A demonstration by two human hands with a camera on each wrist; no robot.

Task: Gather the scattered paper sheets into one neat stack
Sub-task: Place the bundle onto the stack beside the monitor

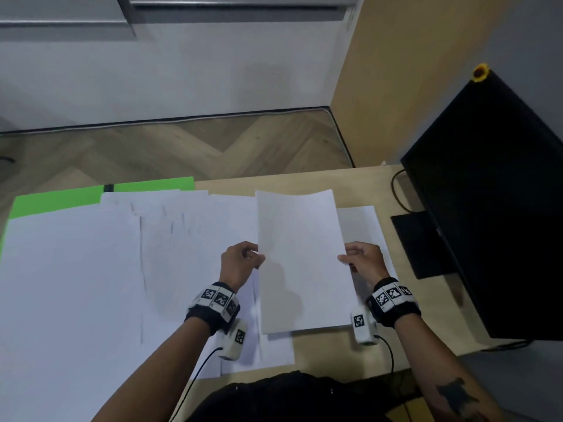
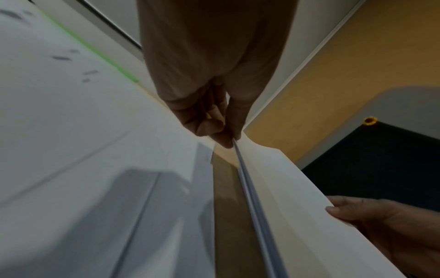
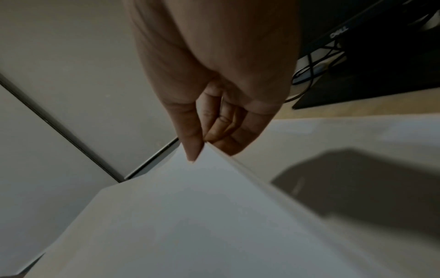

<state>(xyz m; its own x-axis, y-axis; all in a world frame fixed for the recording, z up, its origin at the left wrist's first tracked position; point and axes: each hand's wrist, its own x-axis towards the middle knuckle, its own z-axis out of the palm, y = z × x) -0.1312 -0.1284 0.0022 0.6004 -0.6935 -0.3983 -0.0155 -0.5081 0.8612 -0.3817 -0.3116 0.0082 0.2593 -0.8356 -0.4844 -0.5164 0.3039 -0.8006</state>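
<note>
Head view looks down; wrist views (very close) share the held sheets (image 1: pixel 301 260).

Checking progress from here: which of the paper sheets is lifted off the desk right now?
The bundle of sheets pinched at its side edges by the left hand and right hand. The other sheets lie flat on the desk.

A wooden desk (image 1: pixel 329 357) carries scattered paper sheets (image 1: pixel 91 284), a green sheet (image 1: pixel 54 197) and a monitor (image 1: pixel 493 208).

Two bare forearms, each wearing a black wrist strap (image 1: pixel 213 318) ringed with white blocks printed with black square-pattern markers. A white camera box (image 1: pixel 234 342) hangs under each wrist — black cable trailing. A dark tattoo (image 1: pixel 457 397) marks the right forearm.
</note>
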